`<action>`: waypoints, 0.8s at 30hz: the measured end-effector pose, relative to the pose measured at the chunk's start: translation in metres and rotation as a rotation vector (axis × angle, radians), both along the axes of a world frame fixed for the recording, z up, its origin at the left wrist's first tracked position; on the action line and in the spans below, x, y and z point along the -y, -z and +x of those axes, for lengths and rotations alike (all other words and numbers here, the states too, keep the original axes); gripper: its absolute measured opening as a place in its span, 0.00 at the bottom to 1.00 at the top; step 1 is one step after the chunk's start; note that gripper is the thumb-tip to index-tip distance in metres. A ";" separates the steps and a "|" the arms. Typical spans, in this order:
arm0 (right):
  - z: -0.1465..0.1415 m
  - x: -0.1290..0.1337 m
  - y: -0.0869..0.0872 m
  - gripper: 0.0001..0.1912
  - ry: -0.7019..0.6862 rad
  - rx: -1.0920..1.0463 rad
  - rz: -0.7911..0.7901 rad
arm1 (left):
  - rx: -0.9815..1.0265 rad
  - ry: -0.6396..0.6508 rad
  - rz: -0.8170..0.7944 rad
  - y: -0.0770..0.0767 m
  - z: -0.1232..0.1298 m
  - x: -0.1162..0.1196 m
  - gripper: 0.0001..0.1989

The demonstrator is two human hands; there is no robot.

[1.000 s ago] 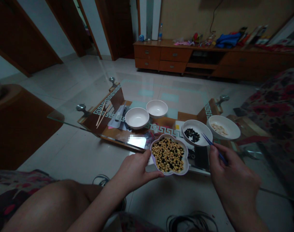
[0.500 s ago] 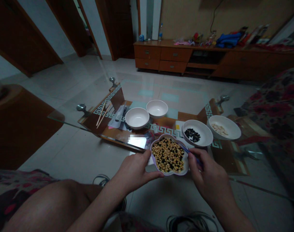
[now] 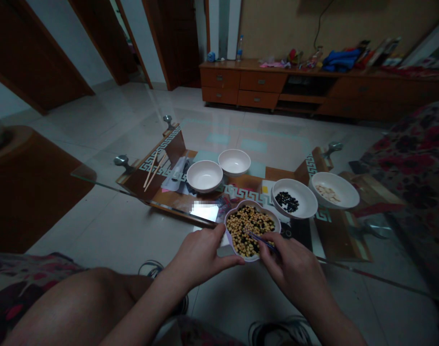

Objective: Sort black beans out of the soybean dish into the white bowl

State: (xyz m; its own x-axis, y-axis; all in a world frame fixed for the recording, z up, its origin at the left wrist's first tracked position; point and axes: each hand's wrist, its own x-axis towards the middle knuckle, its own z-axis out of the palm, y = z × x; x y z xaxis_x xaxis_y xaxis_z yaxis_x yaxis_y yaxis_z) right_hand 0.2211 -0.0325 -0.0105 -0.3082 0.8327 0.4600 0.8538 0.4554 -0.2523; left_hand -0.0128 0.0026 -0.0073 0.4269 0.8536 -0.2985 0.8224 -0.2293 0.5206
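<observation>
A flower-shaped bowl (image 3: 231,240) with a lilac outside holds yellow beans mixed with black beans (image 3: 246,221). It sits at the near edge of the glass table. My left hand (image 3: 201,254) grips its left rim, thumb along the near side. Pinched in my right hand (image 3: 286,262) are slim dark-blue tweezers (image 3: 257,237), their tips down among the beans near the bowl's middle. Just beyond, a white bowl (image 3: 306,204) contains black beans (image 3: 287,202). To its right, another white bowl (image 3: 345,194) has pale flat pieces (image 3: 328,193) in it.
Two white bowls (image 3: 205,177) with nothing visible inside stand left of centre. Wooden chopsticks (image 3: 152,172) and a plastic bag (image 3: 176,174) show farther left. A bright phone-like screen (image 3: 205,211) lies near the table's front edge. The glass tabletop (image 3: 107,180) has metal supports (image 3: 121,161).
My right hand has moved left with the tweezers, from the bowl's right rim to over the beans. My left hand and the bowls have stayed put.
</observation>
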 end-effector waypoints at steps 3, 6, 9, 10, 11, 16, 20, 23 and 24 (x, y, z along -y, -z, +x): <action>0.000 0.000 0.002 0.11 -0.037 -0.011 0.001 | -0.008 -0.004 0.001 -0.001 0.000 0.000 0.35; 0.001 0.000 0.003 0.11 -0.062 0.001 -0.020 | -0.002 -0.006 -0.002 -0.001 0.000 0.000 0.35; 0.002 0.000 0.003 0.10 -0.054 0.009 -0.041 | 0.004 -0.006 -0.005 0.000 0.000 0.000 0.35; 0.002 0.001 0.002 0.10 -0.051 0.008 -0.045 | 0.004 -0.005 -0.005 0.000 0.000 0.000 0.35; 0.003 0.001 0.002 0.10 -0.050 0.008 -0.047 | 0.005 -0.006 -0.004 0.000 0.000 0.000 0.34; 0.003 0.002 0.001 0.10 -0.063 0.014 -0.061 | 0.015 -0.001 0.004 0.001 0.000 0.001 0.35; 0.003 0.002 0.001 0.10 -0.068 0.020 -0.064 | 0.017 0.001 0.013 0.002 -0.001 0.001 0.35; 0.003 0.002 0.001 0.11 -0.073 0.024 -0.065 | 0.021 0.001 0.008 0.002 -0.001 0.001 0.35; 0.003 0.002 0.001 0.11 -0.078 0.024 -0.068 | 0.022 0.001 0.006 0.001 -0.001 0.000 0.35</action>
